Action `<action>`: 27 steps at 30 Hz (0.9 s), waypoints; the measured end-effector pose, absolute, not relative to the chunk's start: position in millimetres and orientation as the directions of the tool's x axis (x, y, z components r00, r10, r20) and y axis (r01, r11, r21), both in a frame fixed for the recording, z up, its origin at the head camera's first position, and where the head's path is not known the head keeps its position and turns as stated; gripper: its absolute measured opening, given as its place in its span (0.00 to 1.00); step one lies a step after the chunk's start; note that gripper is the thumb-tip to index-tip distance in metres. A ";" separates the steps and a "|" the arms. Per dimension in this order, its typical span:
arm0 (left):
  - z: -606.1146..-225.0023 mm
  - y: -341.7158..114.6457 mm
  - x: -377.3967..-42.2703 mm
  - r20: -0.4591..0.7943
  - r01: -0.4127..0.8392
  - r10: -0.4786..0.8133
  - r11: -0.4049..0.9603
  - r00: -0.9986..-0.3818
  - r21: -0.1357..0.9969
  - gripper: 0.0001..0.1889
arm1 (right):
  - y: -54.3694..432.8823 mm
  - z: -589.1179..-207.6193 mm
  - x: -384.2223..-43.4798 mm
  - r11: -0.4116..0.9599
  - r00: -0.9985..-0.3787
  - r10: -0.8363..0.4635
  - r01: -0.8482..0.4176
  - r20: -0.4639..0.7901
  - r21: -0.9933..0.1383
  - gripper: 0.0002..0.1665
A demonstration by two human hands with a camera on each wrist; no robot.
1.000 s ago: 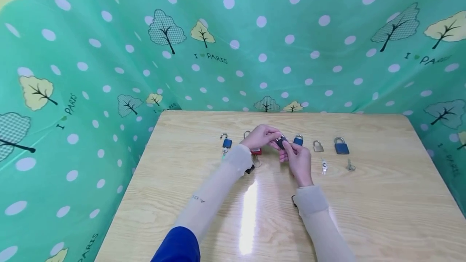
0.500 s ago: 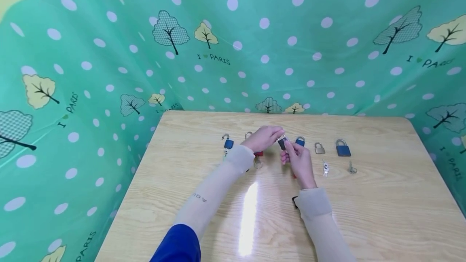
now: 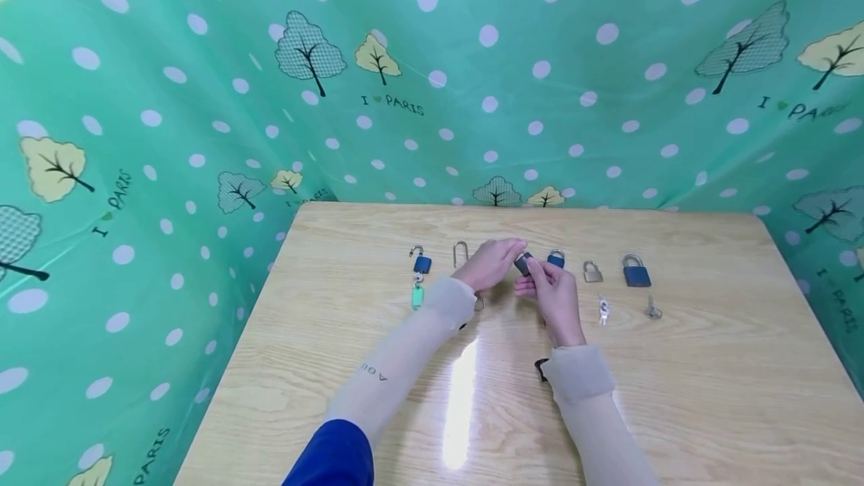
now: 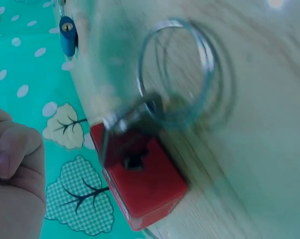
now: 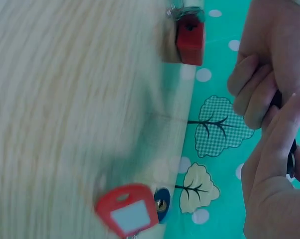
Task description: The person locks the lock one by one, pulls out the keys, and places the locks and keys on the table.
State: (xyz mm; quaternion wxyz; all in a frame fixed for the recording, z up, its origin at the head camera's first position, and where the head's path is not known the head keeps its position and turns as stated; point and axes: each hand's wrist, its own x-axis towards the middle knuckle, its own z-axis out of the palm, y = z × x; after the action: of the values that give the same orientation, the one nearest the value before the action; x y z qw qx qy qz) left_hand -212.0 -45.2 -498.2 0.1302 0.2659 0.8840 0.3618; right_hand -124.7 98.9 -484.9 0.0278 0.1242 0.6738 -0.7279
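A small black padlock (image 3: 523, 264) is held up between both hands above the back middle of the table. My left hand (image 3: 487, 264) has its fingertips at the shackle end; in the right wrist view its fingers (image 5: 256, 97) curl round the dark lock. My right hand (image 3: 557, 298) pinches the body between thumb and fingers. Below the left hand, a red padlock (image 4: 147, 184) with a key in it and a metal ring (image 4: 209, 59) shows in the left wrist view. Just behind the right hand lies a blue padlock (image 3: 556, 256), with a red tag (image 5: 127, 211) beside it.
An open blue padlock (image 3: 422, 265) with a green tag (image 3: 417, 297) lies at the left. Towards the right are a small silvery padlock (image 3: 592, 271), a larger blue padlock (image 3: 636, 273), and keys (image 3: 604, 310). A patterned green cloth (image 3: 378, 163) hangs behind the table (image 3: 709, 366).
The black padlock has turned slightly between the hands, and its shackle is now mostly covered by the left fingers. The left forearm has shifted a little, uncovering the green tag.
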 end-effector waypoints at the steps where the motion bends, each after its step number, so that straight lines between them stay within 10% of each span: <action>1: -497.2 -45.8 -211.5 -0.033 0.383 0.565 0.599 -0.824 0.703 0.26 | 98.4 -483.6 -125.0 -0.090 -0.967 0.122 0.212 -0.222 -0.973 0.23; 27: -486.3 -46.1 -214.8 -0.057 0.260 0.490 0.553 -0.870 0.792 0.27 | 99.9 -483.3 -123.5 -0.136 -0.960 0.122 0.235 -0.251 -0.962 0.27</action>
State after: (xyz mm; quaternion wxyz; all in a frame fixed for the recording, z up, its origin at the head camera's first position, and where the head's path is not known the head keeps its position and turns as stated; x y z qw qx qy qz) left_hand -214.8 -46.1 -486.3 0.1369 0.2154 0.8705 0.4209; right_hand -123.5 99.9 -483.3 0.0381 0.1358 0.6560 -0.7415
